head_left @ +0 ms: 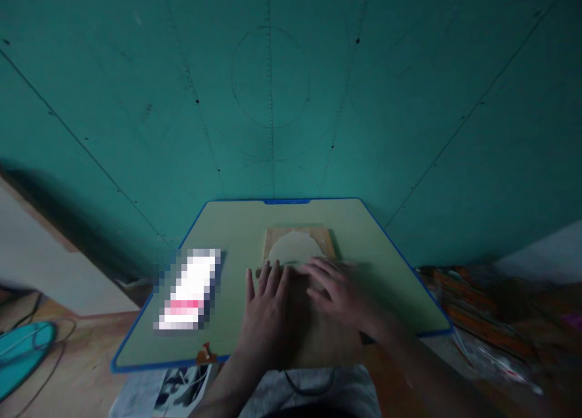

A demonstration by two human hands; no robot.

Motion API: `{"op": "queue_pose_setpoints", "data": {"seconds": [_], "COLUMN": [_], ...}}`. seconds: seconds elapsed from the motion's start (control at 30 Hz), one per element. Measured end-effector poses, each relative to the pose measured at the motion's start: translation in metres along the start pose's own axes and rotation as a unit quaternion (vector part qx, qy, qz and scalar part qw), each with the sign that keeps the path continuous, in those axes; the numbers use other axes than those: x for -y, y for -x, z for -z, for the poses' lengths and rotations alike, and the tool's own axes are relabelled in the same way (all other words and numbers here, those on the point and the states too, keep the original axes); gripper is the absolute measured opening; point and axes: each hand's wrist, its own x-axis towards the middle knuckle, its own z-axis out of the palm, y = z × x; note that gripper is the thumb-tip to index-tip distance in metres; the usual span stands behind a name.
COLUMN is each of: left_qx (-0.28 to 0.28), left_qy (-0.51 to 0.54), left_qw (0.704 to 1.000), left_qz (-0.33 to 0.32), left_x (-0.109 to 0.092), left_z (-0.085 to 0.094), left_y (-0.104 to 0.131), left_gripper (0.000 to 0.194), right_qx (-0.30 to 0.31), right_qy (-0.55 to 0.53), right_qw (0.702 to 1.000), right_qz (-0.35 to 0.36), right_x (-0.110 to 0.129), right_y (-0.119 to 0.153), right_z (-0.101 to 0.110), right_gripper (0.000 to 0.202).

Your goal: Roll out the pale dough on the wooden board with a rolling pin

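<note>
While both hands press flat, a dough disc is being rolled thin on a wooden board.

Behind the board stands a teal wall point(409, 90) with faint ruled lines and a drawn circle. Under the board lies a green table point(236, 224) with a blue rim. On the board point(324, 236) rests the pale dough disc point(293, 246), its near edge beneath a blurred rolling pin point(300, 269). Left hand point(268, 296) and right hand point(339, 287) lie on the pin, fingers spread and extended, gripping nothing. Judged step: mid-roll; the next stroke calls for even pressure away from the body. Left of the board lies a pixelated white-and-pink packet point(191, 289).
</note>
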Motion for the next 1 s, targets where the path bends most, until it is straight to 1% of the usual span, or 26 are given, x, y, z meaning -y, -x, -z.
{"op": "queue_pose_setpoints", "data": {"seconds": [0.1,0.17,0.23,0.3,0.37,0.43,0.5,0.53,0.6,0.63,0.7,0.8,0.87,0.93,1.0], "left_qx": [0.016,0.037,0.056,0.066,0.069,0.063,0.055,0.05,0.036,0.032,0.036,0.064,0.087,0.098,0.094], "left_qy": [-0.021,-0.021,-0.018,-0.018,-0.016,-0.014,-0.021,-0.028,-0.045,-0.051,-0.055,-0.042,-0.018,0.01,0.024], "left_qw": [1.0,0.999,0.997,0.996,0.995,0.997,0.998,0.998,0.998,0.998,0.998,0.997,0.996,0.995,0.995], "left_qz": [0.009,0.02,0.043,0.061,0.065,0.051,0.027,0.021,0.024,0.026,0.021,0.008,0.0,-0.021,-0.037], "left_x": [0.005,0.01,0.015,0.019,0.02,0.02,0.02,0.019,0.017,0.015,0.013,0.007,0.002,-0.006,-0.014], "left_z": [-0.005,-0.006,-0.005,-0.001,0.006,0.013,0.019,0.021,0.02,0.017,0.009,0.0,-0.002,-0.001,0.002], "left_y": [-0.025,-0.047,-0.068,-0.08,-0.076,-0.06,-0.038,-0.029,-0.02,-0.021,-0.032,-0.063,-0.079,-0.084,-0.075], "left_gripper": [0.06,0.061,0.058,0.051,0.044,0.04,0.037,0.038,0.048,0.055,0.064,0.06,0.056,0.047,0.042], "right_qx": [-0.02,-0.017,-0.004,0.014,0.015,-0.008,-0.04,-0.052,-0.065,-0.064,-0.052,-0.028,-0.017,-0.012,-0.016], "right_qy": [0.067,0.097,0.111,0.11,0.095,0.07,0.045,0.039,0.038,0.038,0.034,0.031,0.043,0.059,0.068], "right_qw": [0.995,0.99,0.986,0.984,0.984,0.988,0.993,0.993,0.994,0.994,0.995,0.996,0.995,0.994,0.993], "right_qz": [-0.072,-0.105,-0.126,-0.142,-0.15,-0.134,-0.105,-0.095,-0.084,-0.082,-0.08,-0.082,-0.087,-0.091,-0.092], "right_x": [-0.034,-0.049,-0.054,-0.051,-0.042,-0.03,-0.018,-0.012,-0.006,-0.005,-0.01,-0.024,-0.032,-0.033,-0.029], "right_y": [-0.011,-0.025,-0.04,-0.048,-0.043,-0.024,0.001,0.013,0.027,0.029,0.022,-0.005,-0.022,-0.028,-0.02], "right_z": [-0.001,0.0,0.003,0.005,0.003,-0.002,-0.009,-0.012,-0.016,-0.016,-0.017,-0.014,-0.013,-0.012,-0.013], "right_gripper": [0.044,0.043,0.04,0.038,0.036,0.036,0.042,0.046,0.053,0.054,0.053,0.05,0.049,0.048,0.048]}}
